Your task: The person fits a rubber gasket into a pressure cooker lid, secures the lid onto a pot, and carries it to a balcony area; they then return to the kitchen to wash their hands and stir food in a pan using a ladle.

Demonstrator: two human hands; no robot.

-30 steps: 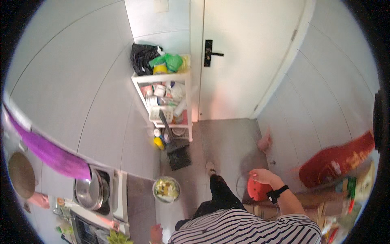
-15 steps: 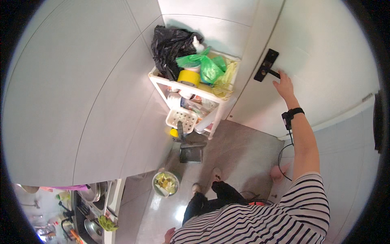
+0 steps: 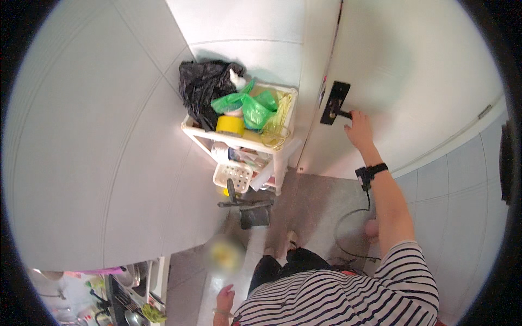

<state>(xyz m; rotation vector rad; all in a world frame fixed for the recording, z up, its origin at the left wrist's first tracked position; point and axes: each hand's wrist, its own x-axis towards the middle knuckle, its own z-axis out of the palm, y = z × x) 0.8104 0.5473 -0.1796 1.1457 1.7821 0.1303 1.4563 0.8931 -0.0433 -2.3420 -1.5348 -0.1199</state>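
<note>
My right hand (image 3: 359,131) is closed around the black lever handle (image 3: 345,114) of a pale door (image 3: 424,70). The lever comes off a black lock plate (image 3: 335,103). At the door's edge beside this plate, a narrow gap shows a sliver of colour. A black strap with a small box sits on my right wrist, and a cable hangs from it. My left hand (image 3: 225,298) hangs low at my side, holding nothing, its fingers apart. Nearest to it is a round bin (image 3: 225,255) on the floor, blurred in this view.
Left of the door stands a cream shelf cart (image 3: 283,155) with a black plastic bag (image 3: 204,89), a green bag (image 3: 258,108) and a yellow tape roll (image 3: 230,125). A dustpan (image 3: 255,215) lies before it. The kitchen counter (image 3: 157,280) is at lower left.
The view has shifted, and the cart and door sit further left and lower. A gap has appeared at the door's edge. My left hand has come further into view; my right stays on the lever.
</note>
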